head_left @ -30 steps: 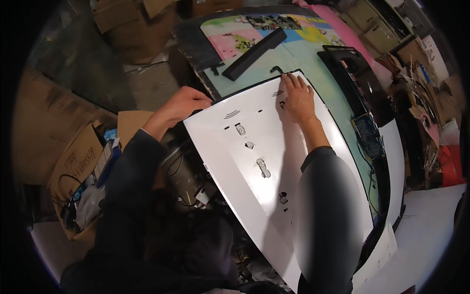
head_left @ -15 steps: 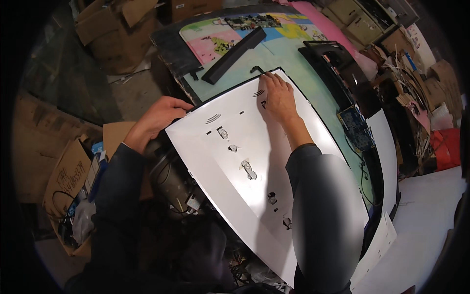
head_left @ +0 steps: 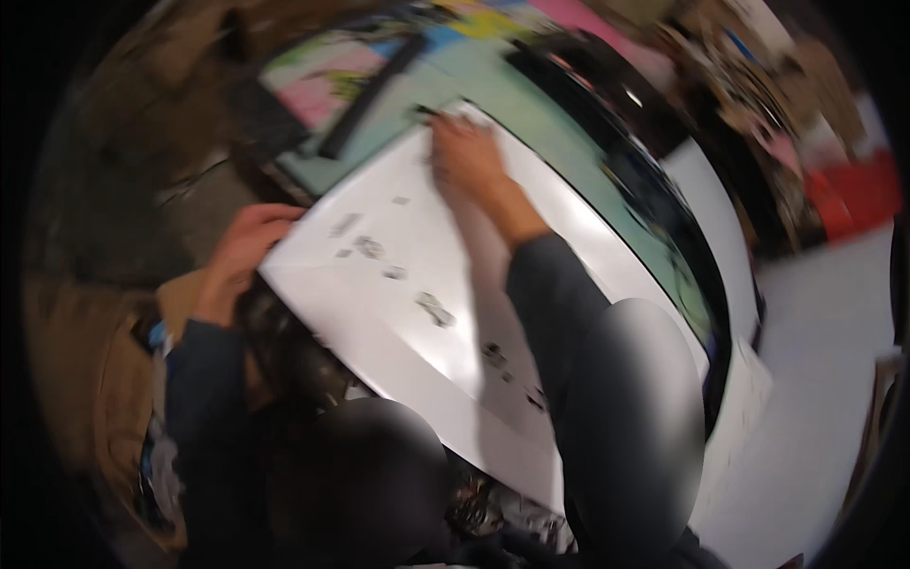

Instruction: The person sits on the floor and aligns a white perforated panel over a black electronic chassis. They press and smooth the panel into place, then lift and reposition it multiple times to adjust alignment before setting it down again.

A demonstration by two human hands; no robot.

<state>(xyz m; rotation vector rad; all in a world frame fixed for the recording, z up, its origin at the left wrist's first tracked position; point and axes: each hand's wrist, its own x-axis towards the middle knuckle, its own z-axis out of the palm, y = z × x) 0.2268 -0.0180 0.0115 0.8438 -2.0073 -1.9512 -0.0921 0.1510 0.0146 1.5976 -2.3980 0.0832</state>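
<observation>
A large white panel [head_left: 379,294] with a thin dark border and small dark cutouts lies slanted before me, its far end over a pale green tabletop. My left hand [head_left: 248,248] is closed on its left corner, the fingers at the dark edge and the thumb side up. Along the far edge my right hand [head_left: 466,152] reaches across the white face, with its fingertips bent over the border. Blur smears these fingers, and their undersides are hidden. Close to them a small black piece [head_left: 426,112] sits at the panel's edge.
A long black bar [head_left: 374,95] rests on the green tabletop [head_left: 474,81] beyond the panel. To the right lie dark frames with a circuit board [head_left: 630,185] and white sheets [head_left: 815,322]. Cardboard boxes [head_left: 104,379] stand at the left, and a red bag [head_left: 853,194] is far right.
The view has turned and blurred, so the panel and both hands appear further left. Both hands keep their places at the panel's edges.
</observation>
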